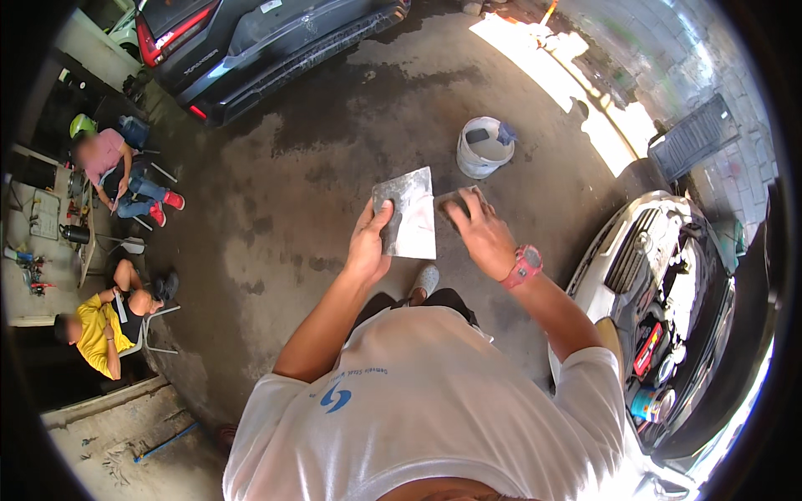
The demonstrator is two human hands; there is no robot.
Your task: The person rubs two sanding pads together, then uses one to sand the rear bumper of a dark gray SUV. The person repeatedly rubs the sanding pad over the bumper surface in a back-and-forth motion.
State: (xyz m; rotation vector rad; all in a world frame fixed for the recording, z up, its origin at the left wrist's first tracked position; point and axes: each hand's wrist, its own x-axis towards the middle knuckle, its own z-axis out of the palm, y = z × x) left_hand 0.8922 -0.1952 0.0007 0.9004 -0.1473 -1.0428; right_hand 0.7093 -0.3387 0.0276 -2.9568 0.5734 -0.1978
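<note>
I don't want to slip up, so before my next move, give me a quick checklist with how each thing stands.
1. Grey panel held by the left hand: ok, thumb over its face.
2. Dark flat piece firmly gripped by the right hand: cannot tell, fingers cover part of it.
3. Bucket upright: ok.
4. Right wrist bare: not ok, red wristwatch on it.
5. Person in pink and person in yellow away from the panel: ok, both seated at far left.
</note>
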